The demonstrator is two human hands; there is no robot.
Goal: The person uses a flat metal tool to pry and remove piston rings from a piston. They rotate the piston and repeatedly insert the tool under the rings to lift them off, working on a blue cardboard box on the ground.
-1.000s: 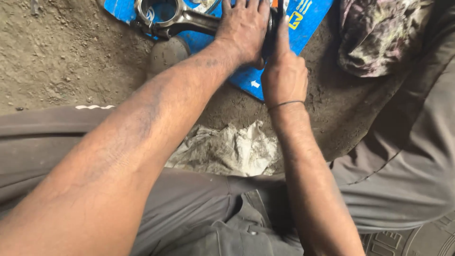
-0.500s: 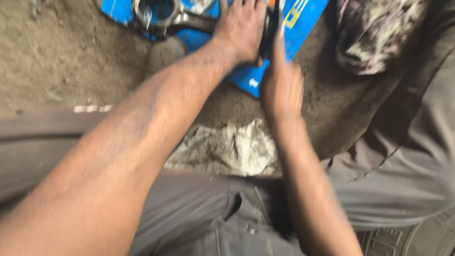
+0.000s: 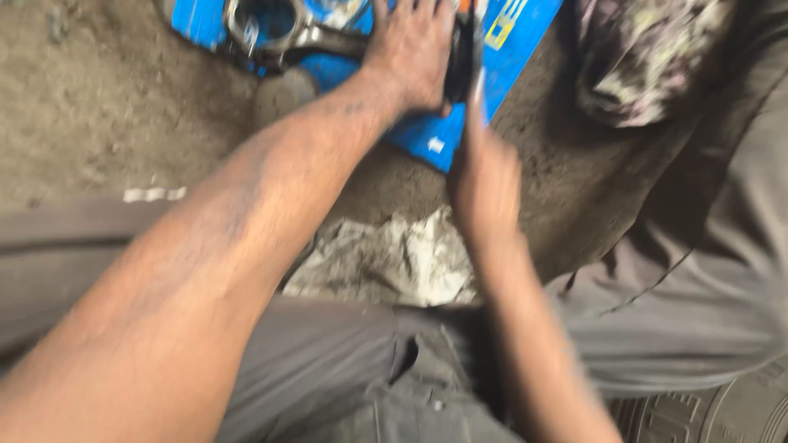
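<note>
On the blue sheet (image 3: 509,49), the left hand (image 3: 414,53) presses flat on the connecting rod (image 3: 287,33); the blurred right hand (image 3: 484,176) grips a dark tool (image 3: 461,49), which could slip onto the fingers

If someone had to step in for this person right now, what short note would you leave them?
Left hand: pressed flat on the metal connecting rod, holding it down on the blue sheet on the dirt ground.
Right hand: blurred, grip closed around a dark tool standing beside the left hand; its tip is hidden.
Nearby: crumpled pale rag by the knees, patterned cloth at upper right.
Done: rod is laid out and steadied.
Left: cannot tell how far the tool work has got.
</note>
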